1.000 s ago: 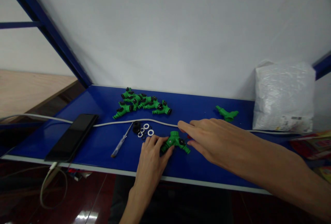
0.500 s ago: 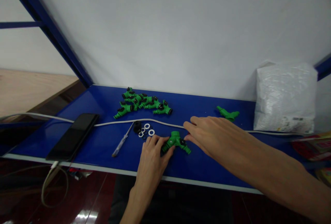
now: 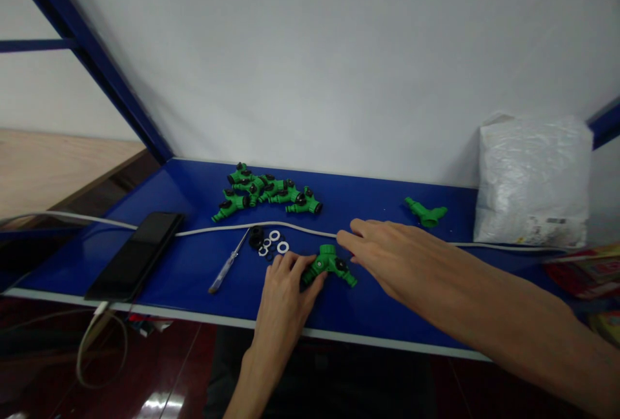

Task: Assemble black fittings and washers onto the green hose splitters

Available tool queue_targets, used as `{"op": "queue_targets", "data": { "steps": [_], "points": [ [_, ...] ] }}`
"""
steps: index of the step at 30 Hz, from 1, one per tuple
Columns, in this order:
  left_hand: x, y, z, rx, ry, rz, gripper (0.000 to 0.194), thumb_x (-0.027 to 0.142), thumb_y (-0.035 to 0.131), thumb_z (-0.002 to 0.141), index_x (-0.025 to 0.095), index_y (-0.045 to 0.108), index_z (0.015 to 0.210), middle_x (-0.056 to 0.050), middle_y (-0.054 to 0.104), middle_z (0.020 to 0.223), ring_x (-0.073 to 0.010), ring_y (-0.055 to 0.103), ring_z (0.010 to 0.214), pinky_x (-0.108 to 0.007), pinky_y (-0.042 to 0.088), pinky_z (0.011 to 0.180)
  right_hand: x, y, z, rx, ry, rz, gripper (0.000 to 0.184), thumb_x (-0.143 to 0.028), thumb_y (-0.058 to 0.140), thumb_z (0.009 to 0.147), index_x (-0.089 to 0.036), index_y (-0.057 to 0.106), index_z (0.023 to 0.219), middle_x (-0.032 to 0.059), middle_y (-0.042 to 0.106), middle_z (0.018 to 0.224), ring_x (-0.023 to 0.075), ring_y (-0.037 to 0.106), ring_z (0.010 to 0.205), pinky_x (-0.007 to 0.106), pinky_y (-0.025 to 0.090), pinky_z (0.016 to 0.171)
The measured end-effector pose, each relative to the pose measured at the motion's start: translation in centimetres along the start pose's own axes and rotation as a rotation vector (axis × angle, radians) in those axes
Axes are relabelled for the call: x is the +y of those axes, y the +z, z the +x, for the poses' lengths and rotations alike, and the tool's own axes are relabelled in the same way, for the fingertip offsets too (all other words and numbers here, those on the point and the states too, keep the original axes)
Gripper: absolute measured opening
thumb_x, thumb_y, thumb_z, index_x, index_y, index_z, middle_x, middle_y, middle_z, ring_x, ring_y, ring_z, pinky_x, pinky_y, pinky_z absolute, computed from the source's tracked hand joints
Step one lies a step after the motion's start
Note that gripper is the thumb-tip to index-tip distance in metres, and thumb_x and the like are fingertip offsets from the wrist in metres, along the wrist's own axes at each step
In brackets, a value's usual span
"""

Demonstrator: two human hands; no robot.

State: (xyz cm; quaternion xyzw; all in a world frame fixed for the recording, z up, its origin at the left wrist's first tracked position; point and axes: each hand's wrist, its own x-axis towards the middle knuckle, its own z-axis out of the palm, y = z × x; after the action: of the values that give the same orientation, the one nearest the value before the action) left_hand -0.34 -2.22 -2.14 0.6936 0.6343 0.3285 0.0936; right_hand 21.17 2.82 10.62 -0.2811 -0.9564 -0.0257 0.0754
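Observation:
A green Y-shaped hose splitter with a black knob lies on the blue table in front of me. My left hand grips its left branch between thumb and fingers. Close by the right branch is my right hand, palm down, fingers curled together; whatever they pinch, if anything, is hidden behind them. Left of the splitter lie several white and black washers, a black ring-shaped part and a screwdriver with a clear handle.
Several green splitters with black knobs lie grouped at the back. A bare green Y body sits behind my right hand. A white cable crosses the table. A phone lies left, a white plastic package stands right.
My right hand shifts slightly right, then back left beside the splitter, with its fingers changing their bend. A bit of red seen at its fingertips earlier no longer shows. My left hand keeps its grip.

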Motion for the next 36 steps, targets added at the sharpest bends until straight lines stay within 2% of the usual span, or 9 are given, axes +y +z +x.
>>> {"op": "queue_targets", "data": {
  "steps": [6, 10, 15, 21, 23, 27, 30, 32, 36],
  "points": [
    [0.0, 0.0, 0.0, -0.01, -0.008, 0.002, 0.02, 0.027, 0.073, 0.09, 0.026, 0.069, 0.109, -0.003, 0.068, 0.098, -0.0247, 0.063, 0.095, -0.041, 0.05, 0.087, 0.0, 0.0, 0.0, -0.015, -0.051, -0.041, 0.043, -0.011, 0.047, 0.097, -0.026, 0.056, 0.136, 0.0085, 0.072, 0.121, 0.0275, 0.069, 0.104, 0.042, 0.053, 0.088],
    [0.1, 0.0, 0.0, -0.02, -0.013, 0.007, 0.02, 0.029, 0.072, 0.09, 0.025, 0.069, 0.109, -0.003, 0.069, 0.1, -0.0257, 0.063, 0.097, -0.043, 0.05, 0.088, -0.3, -0.4, 0.8, -0.006, -0.101, -0.17, 0.036, -0.014, 0.05, 0.098, -0.016, 0.055, 0.133, 0.0133, 0.071, 0.119, 0.0285, 0.068, 0.097, 0.042, 0.051, 0.081],
    [0.2, -0.2, 0.1, -0.027, -0.023, 0.001, 0.02, 0.028, 0.072, 0.091, 0.026, 0.069, 0.11, -0.003, 0.069, 0.101, -0.0254, 0.063, 0.097, -0.043, 0.05, 0.087, -0.6, -0.6, 1.1, -0.029, 0.016, -0.157, 0.016, -0.015, 0.053, 0.097, -0.018, 0.064, 0.108, 0.0087, 0.073, 0.099, 0.025, 0.07, 0.081, 0.036, 0.051, 0.071],
    [0.1, -0.1, -0.1, -0.012, -0.014, -0.012, 0.021, 0.029, 0.072, 0.09, 0.026, 0.068, 0.111, -0.004, 0.068, 0.102, -0.0252, 0.063, 0.098, -0.043, 0.049, 0.088, 1.0, 3.1, -4.8, 0.114, 0.351, 0.081, 0.024, -0.034, 0.05, 0.101, -0.022, 0.063, 0.118, 0.0113, 0.075, 0.11, 0.0274, 0.074, 0.093, 0.042, 0.057, 0.083],
    [0.0, 0.0, -0.1, -0.005, -0.012, -0.012, 0.022, 0.029, 0.073, 0.09, 0.026, 0.069, 0.111, -0.004, 0.068, 0.102, -0.0251, 0.063, 0.097, -0.043, 0.049, 0.088, 1.4, 4.6, -7.1, 0.119, 0.427, 0.207, 0.022, -0.036, 0.051, 0.1, -0.027, 0.066, 0.114, 0.0102, 0.075, 0.11, 0.0276, 0.074, 0.096, 0.042, 0.058, 0.084],
    [-0.1, 0.1, 0.0, 0.012, -0.009, -0.002, 0.022, 0.028, 0.073, 0.089, 0.027, 0.069, 0.11, -0.003, 0.069, 0.102, -0.0249, 0.063, 0.096, -0.041, 0.049, 0.087, 0.5, 7.4, -10.4, 0.154, 0.522, 0.236, 0.026, -0.036, 0.043, 0.104, -0.026, 0.066, 0.11, 0.0093, 0.075, 0.104, 0.0257, 0.076, 0.092, 0.038, 0.061, 0.079],
    [-0.1, 0.1, 0.0, 0.011, 0.003, 0.006, 0.022, 0.03, 0.073, 0.089, 0.027, 0.069, 0.11, -0.003, 0.07, 0.101, -0.0253, 0.063, 0.095, -0.041, 0.049, 0.085, -1.0, 9.6, -11.5, 0.245, 0.687, 0.196, 0.03, -0.044, 0.042, 0.105, -0.024, 0.063, 0.1, 0.0085, 0.074, 0.094, 0.0253, 0.075, 0.081, 0.038, 0.06, 0.073],
    [-0.2, 0.2, 0.1, 0.003, 0.015, 0.009, 0.022, 0.031, 0.072, 0.09, 0.027, 0.069, 0.111, -0.003, 0.069, 0.102, -0.0255, 0.064, 0.095, -0.042, 0.049, 0.087, -1.8, 10.8, -11.4, 0.27, 0.789, 0.144, 0.03, -0.048, 0.044, 0.104, -0.023, 0.062, 0.102, 0.0083, 0.071, 0.094, 0.0257, 0.073, 0.08, 0.039, 0.058, 0.074],
    [-0.4, 0.2, 0.2, 0.001, 0.013, 0.025, 0.022, 0.032, 0.073, 0.089, 0.027, 0.069, 0.11, -0.003, 0.07, 0.102, -0.0262, 0.064, 0.095, -0.043, 0.05, 0.088, -2.3, 11.7, -10.2, 0.327, 0.839, 0.063, 0.029, -0.046, 0.047, 0.103, -0.021, 0.062, 0.105, 0.0084, 0.064, 0.094, 0.025, 0.069, 0.081, 0.038, 0.056, 0.072]
  ]
}}
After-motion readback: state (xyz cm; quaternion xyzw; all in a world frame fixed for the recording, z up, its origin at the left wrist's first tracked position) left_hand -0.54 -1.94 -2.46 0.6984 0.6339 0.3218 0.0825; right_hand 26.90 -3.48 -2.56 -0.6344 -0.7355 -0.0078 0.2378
